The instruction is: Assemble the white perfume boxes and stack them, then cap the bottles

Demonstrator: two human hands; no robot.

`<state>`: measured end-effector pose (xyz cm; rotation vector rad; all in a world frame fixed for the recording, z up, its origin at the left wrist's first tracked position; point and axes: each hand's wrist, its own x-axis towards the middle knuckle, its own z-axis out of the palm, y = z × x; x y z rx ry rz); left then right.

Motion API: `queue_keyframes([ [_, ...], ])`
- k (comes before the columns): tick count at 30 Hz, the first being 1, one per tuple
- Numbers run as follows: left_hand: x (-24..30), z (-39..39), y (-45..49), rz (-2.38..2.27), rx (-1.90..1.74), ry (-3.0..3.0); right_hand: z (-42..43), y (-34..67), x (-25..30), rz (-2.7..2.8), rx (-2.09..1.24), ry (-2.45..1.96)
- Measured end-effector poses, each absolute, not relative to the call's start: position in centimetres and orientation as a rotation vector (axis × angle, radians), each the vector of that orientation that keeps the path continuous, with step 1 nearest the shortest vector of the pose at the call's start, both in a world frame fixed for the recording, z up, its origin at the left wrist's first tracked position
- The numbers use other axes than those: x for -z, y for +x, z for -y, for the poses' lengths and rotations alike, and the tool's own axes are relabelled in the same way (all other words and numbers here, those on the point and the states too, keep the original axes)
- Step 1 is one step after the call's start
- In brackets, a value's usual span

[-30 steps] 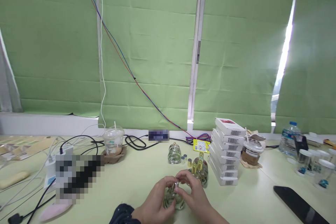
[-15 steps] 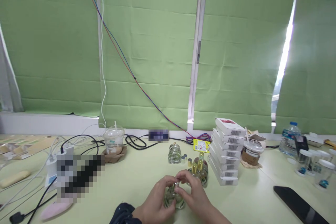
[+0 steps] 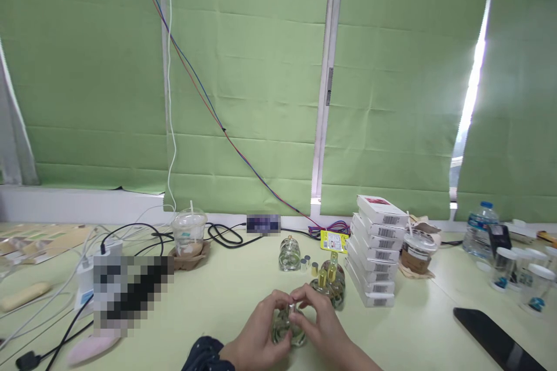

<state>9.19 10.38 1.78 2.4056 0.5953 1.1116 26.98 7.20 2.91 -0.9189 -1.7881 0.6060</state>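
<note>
A small round glass bottle [image 3: 297, 336] stands on the table, partly covered by my fingers. My left hand [image 3: 261, 327] is closed around its left side, with the thumb low on the glass and the index finger at the top. Thumb and fingers of my right hand [image 3: 321, 316] pinch a small silvery piece [image 3: 292, 306] at the bottle's neck. Just behind my right hand are glass bottles with gold-coloured tops [image 3: 337, 290]. Small metallic caps [image 3: 314, 268] lie near them. Farther back stands another clear glass bottle [image 3: 289, 255].
A stack of white boxes [image 3: 376, 261] rises right of the bottles, beside a lidded cup [image 3: 418, 252]. Far right are a phone [image 3: 500, 339], clear jars [image 3: 535, 290] and a water bottle [image 3: 481, 229]. Cables, a power strip and a plastic cup [image 3: 188, 232] occupy the left.
My right-hand fingers have shifted slightly at the bottle's neck, showing more of the silvery piece. The bottle and my left hand stay in place.
</note>
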Motion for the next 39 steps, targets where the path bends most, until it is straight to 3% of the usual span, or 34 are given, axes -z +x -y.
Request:
queue_keyframes([
  [13,-2.0,-10.2,8.6,-0.513,-1.032,2.332,-6.9,27.1,-1.8,1.834,-0.55,-1.001],
  [19,-1.1,-11.4,8.2,-0.508,-0.97,1.964,-6.9,27.8,-2.2,1.994,-0.549,-1.144],
  [28,-1.0,-15.6,9.1,-1.035,-1.089,1.926,-6.7,28.4,-3.2,2.118,-0.226,-1.326],
  [39,0.2,-20.8,12.2,-1.086,-1.29,2.054,-8.1,28.5,-2.0,1.985,0.03,-1.644],
])
